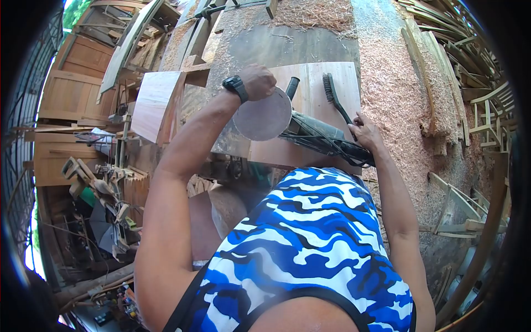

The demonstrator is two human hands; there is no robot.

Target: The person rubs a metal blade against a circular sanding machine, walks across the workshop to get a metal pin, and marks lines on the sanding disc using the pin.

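An angle grinder (318, 131) with a dark body and a black side handle (294, 86) lies across a pale wooden board in front of my torso. Its round greyish sanding disc (262, 117) faces up toward me. My left hand (259, 82), with a black watch on the wrist, has its fingers curled at the disc's upper rim; the fingertips are partly hidden. To the right, a black-handled wire brush (331, 91) lies over the board, bristles at the far end. My right hand (366, 131) has its fingers closed at the brush's near handle end, beside the grinder's rear and black cord.
The wooden board (315, 74) rests on a worktop. Wood shavings (390, 105) cover the right side. A tilted wooden panel (157, 102) stands at left, with timber and clamps beyond. Stacked chair frames (492, 110) and scrap wood line the right.
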